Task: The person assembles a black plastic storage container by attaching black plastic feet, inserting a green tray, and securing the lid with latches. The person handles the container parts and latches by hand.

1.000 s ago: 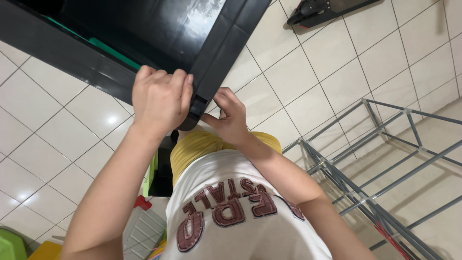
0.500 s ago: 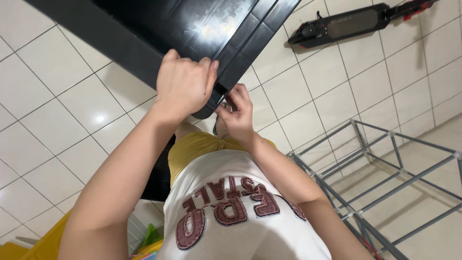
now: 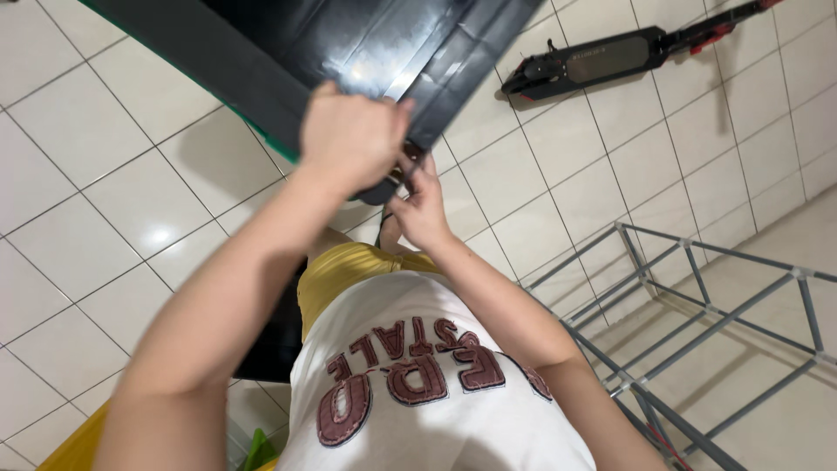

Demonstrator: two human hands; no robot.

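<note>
Both hands have slid along the black panel (image 3: 349, 44) | left hand (image 3: 349, 135) clamps its corner | right hand (image 3: 423, 205) pinches beneath | panel over tiled floor (image 3: 87, 174) | fitting step; next needs steady alignment.

Glossy black panel (image 3: 366, 44) (tilted, corner gripped)

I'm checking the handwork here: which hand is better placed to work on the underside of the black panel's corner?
Probably the right hand: its fingertips sit just under the corner of the black panel. The left hand is wrapped over that corner's edge in a full grip, so it seems busy holding it.
</note>
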